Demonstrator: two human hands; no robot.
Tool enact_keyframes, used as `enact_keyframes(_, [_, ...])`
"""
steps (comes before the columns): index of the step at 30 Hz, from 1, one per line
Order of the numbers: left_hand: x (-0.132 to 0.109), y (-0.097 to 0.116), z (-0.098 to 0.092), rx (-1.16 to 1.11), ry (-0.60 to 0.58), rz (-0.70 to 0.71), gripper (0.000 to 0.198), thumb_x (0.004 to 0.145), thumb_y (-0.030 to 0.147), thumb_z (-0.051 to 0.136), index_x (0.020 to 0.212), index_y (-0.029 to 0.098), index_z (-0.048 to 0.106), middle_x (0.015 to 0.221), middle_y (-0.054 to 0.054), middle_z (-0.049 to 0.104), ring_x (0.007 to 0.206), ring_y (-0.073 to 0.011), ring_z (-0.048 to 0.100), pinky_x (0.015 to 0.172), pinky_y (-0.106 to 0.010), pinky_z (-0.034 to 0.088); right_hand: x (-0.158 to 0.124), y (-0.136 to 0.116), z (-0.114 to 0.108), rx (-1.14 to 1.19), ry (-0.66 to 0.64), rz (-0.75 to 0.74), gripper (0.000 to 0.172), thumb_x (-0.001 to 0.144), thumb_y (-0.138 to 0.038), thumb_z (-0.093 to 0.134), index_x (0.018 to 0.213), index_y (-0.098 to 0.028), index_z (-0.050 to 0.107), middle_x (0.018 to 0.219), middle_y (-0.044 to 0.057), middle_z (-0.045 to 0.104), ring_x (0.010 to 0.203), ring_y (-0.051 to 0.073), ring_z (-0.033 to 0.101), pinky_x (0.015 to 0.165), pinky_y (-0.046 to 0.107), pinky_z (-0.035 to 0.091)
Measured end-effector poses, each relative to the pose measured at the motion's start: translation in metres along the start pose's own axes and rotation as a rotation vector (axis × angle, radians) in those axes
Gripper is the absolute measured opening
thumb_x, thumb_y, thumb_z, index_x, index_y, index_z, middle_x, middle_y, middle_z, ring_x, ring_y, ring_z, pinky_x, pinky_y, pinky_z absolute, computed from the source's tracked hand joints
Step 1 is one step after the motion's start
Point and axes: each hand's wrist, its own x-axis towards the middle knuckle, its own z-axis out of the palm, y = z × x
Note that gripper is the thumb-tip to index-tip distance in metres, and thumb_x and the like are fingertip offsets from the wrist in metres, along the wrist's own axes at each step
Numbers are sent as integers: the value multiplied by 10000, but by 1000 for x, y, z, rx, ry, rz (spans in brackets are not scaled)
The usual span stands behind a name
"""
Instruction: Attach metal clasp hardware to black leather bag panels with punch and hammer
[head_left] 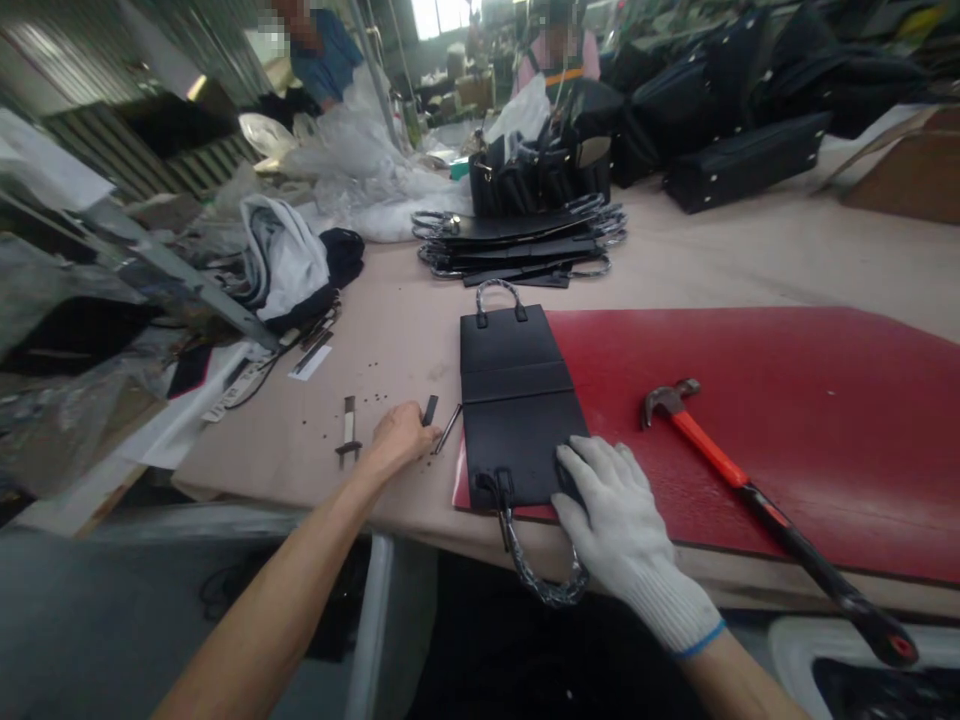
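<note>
Nearest, a twisted dark loop handle (536, 575) hangs over the table's front edge. It is fixed to the near end of a flat black leather-like bag panel (514, 400), which lies unfolded partly on a red textured mat (787, 420) and partly on the pale brown tabletop (397, 330). The right hand (611, 510), in a white knit glove, lies flat on the panel's near right corner with fingers apart, pinning it rather than gripping. A claw hammer with an orange and black handle (750, 490) lies on the mat to its right. The bare left hand (401, 435) rests just left of the panel, fingers curled toward a small dark strip (430, 409); whether it pinches the strip or only touches it cannot be told. A thin metal rod (448, 428) lies between strip and panel, and a short punch-like tool (349, 428) lies further left. The panel looks light, thin and fairly stiff, creased across, and likely to slide unless pressed; its edges or either handle seem the surest hold. Beyond lie a stack of similar flat black panels (517, 245), then finished black bags (750, 155)
</note>
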Motion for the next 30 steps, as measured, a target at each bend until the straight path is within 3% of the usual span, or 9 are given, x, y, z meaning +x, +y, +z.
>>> enact_keyframes(5, [14,3,-1,-49,-69,0,105,695,255,716,669,171,657,602,-76,665,712,-256,698,637,-299,457,0,-1,-2,20,-18,14,454,933,-327,543,1332,-129,632,1421,165,587,1349,368,486,1189,608,320])
enact_keyframes(9, [13,-6,-2,-127,-82,-3,152,706,242,692,606,177,598,489,-15,574,594,-197,647,577,-264,448,0,-2,-2,26,-26,28,456,926,-327,554,1333,-137,630,1425,160,586,1353,371,484,1194,606,310])
enact_keyframes(11, [5,-11,-3,-343,-80,-15,166,751,294,675,680,171,590,536,-6,600,556,-168,630,543,-244,462,0,-3,-3,34,-26,31,457,920,-325,565,1329,-135,635,1433,160,580,1357,374,479,1199,603,302])
enact_keyframes(14, [-18,-11,-3,-961,-85,0,307,714,369,752,844,160,568,661,-1,667,569,-151,655,558,-250,530,0,-3,-2,46,-29,37,458,920,-329,565,1330,-139,636,1443,161,574,1360,376,475,1200,609,294])
enact_keyframes(17, [-45,5,4,-1395,-158,62,564,652,372,855,1082,166,556,789,0,714,686,-175,723,655,-294,599,0,-3,-2,52,-36,48,454,927,-329,557,1336,-146,634,1443,156,575,1363,374,470,1202,609,288])
enact_keyframes(20, [-68,31,22,-1592,-232,93,649,668,359,881,1202,188,554,861,-3,724,821,-202,761,724,-306,618,0,-2,-2,46,-40,49,463,920,-328,573,1337,-137,635,1442,154,572,1365,377,464,1210,598,277])
enact_keyframes(25, [-80,62,56,-1542,-109,202,396,735,335,845,1009,162,616,908,-44,753,856,-218,770,750,-321,634,0,-2,-1,49,-35,41,462,917,-329,575,1332,-136,638,1437,156,576,1362,377,465,1206,601,282])
enact_keyframes(30, [-82,67,65,-1354,43,383,161,874,264,709,969,155,639,930,-53,754,877,-191,765,844,-314,624,0,-2,-1,63,-25,40,480,908,-338,583,1335,-127,640,1428,158,582,1347,383,474,1198,610,287])
